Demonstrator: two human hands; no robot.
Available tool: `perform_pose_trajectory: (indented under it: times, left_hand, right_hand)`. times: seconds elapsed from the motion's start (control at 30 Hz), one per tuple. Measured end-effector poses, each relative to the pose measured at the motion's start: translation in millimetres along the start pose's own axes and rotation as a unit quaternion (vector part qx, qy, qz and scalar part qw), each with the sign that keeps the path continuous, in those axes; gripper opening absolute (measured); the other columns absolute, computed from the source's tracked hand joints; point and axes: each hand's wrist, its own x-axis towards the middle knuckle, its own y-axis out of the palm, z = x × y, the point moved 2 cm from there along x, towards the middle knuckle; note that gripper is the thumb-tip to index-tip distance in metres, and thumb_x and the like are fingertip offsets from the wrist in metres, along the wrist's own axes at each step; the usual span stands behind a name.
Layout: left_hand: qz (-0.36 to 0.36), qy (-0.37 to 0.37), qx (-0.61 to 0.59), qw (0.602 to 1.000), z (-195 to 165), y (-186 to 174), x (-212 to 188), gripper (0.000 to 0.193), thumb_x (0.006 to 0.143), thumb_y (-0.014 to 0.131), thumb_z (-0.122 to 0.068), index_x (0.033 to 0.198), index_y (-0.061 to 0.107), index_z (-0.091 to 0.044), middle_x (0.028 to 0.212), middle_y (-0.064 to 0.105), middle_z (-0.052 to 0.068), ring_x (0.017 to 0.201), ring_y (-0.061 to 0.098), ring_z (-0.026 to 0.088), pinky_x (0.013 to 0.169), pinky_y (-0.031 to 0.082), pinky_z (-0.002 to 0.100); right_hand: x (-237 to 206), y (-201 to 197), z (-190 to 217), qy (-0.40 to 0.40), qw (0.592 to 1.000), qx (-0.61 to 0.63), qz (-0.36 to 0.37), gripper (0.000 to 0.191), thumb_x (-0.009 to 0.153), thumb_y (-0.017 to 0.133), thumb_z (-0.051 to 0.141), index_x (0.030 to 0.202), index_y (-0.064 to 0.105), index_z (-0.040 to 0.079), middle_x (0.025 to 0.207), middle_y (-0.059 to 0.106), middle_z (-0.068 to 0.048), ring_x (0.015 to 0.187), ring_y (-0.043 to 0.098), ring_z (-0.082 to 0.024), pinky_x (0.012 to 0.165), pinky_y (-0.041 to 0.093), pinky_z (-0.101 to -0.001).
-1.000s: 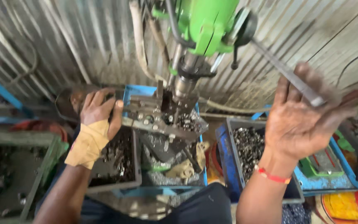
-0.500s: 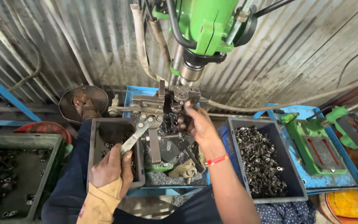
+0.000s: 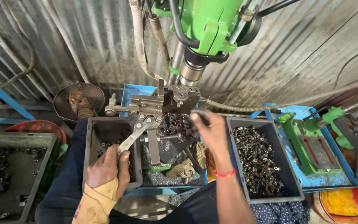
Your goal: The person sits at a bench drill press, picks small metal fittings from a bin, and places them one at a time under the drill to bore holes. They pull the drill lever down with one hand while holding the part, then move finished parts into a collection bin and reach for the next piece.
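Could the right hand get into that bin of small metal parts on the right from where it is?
Probably yes. The right hand is at the clamp under the green drill, and the bin sits open-topped just beside that forearm, with nothing over it.

Small metal workshop: green drill press (image 3: 212, 25) w/ clamp jig (image 3: 162, 101) against corrugated sheet wall (image 3: 311, 54); grey bins (image 3: 286, 182) full of small metal parts, metal swarf on the blue table (image 3: 143, 89), 2nd green fixture (image 3: 307, 143) at right.
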Motion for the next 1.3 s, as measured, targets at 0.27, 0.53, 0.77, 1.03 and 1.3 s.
perform_pose_trajectory:
  times: [0.27, 0.53, 0.77, 1.03, 1.3]
  left_hand:
    - [0.002, 0.008, 0.021, 1.000, 4, 5, -3, 0.028, 0.096, 0.062, -0.031, 0.112, 0.063, -0.008, 0.080, 0.071, 0.020, 0.070, 0.068, 0.045, 0.058, 0.053, 0.053]
    - [-0.037, -0.103, -0.507, 0.855, 68, 17, 4, 0.043, 0.107, 0.045, -0.035, 0.127, 0.067, -0.003, 0.104, 0.074, 0.014, 0.089, 0.072, 0.023, 0.082, 0.058, 0.034]
    - [-0.052, -0.018, -0.279, 0.959, 52, 82, 11, 0.056, 0.085, 0.078, -0.012, 0.137, 0.059, -0.003, 0.146, 0.054, 0.014, 0.136, 0.052, 0.026, 0.117, 0.038, 0.039]
    - [-0.172, -0.032, -0.293, 0.940, 76, 109, 18, 0.041, 0.093, 0.072, -0.010, 0.132, 0.063, -0.005, 0.158, 0.035, 0.017, 0.139, 0.049, 0.028, 0.114, 0.045, 0.039]
    - [-0.293, -0.130, -0.448, 0.834, 98, 44, -7, 0.029, 0.113, 0.054, -0.030, 0.132, 0.062, -0.009, 0.148, 0.053, 0.011, 0.133, 0.054, 0.019, 0.108, 0.048, 0.033]
  right_hand:
    - [17, -13, -16, 0.006, 0.953, -0.303, 0.022, 0.028, 0.084, 0.084, 0.034, 0.095, 0.080, 0.009, 0.089, 0.078, -0.013, 0.084, 0.073, -0.028, 0.078, 0.055, -0.0375]
    - [28, -22, -44, -0.019, 0.985, -0.170, -0.038, 0.020, 0.091, 0.075, 0.019, 0.104, 0.076, 0.004, 0.091, 0.077, -0.012, 0.082, 0.074, -0.026, 0.078, 0.056, -0.0356]
    - [12, -27, -41, 0.159, 0.888, 0.432, -0.008, 0.022, 0.099, 0.062, 0.007, 0.117, 0.067, -0.005, 0.105, 0.073, -0.017, 0.092, 0.073, -0.028, 0.082, 0.061, -0.0407]
    - [-2, -7, -19, 0.142, 0.907, 0.390, 0.073, 0.031, 0.096, 0.065, 0.009, 0.125, 0.068, -0.001, 0.106, 0.073, -0.013, 0.091, 0.071, -0.020, 0.084, 0.060, -0.0334]
    - [19, 54, -29, 0.151, 0.862, 0.482, 0.032, 0.026, 0.096, 0.075, 0.017, 0.111, 0.068, -0.002, 0.106, 0.073, -0.012, 0.092, 0.072, -0.019, 0.082, 0.060, -0.0301]
